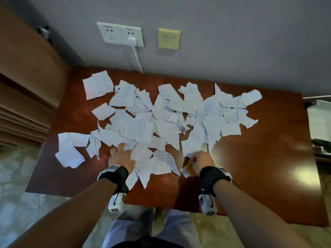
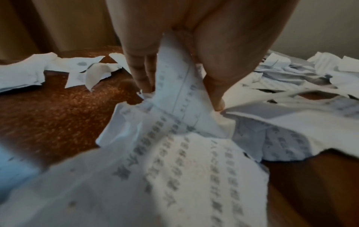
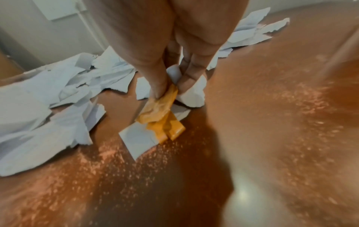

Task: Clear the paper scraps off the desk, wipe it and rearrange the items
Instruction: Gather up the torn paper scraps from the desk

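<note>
Desk buried in paper scraps. My left hand pinches one printed scrap; right hand pinches an orange wad, maybe a cloth. Clearing step; next move needs scraps bunched together.

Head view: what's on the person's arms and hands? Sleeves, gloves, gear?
No sleeves or gloves; the left hand and right hand are bare. A black left strap and right strap wrap the wrists. Under them hang a white boxy left block and right block, each with a thin black cord. Square black-and-white markers sit on blocks and strap tops.
</note>
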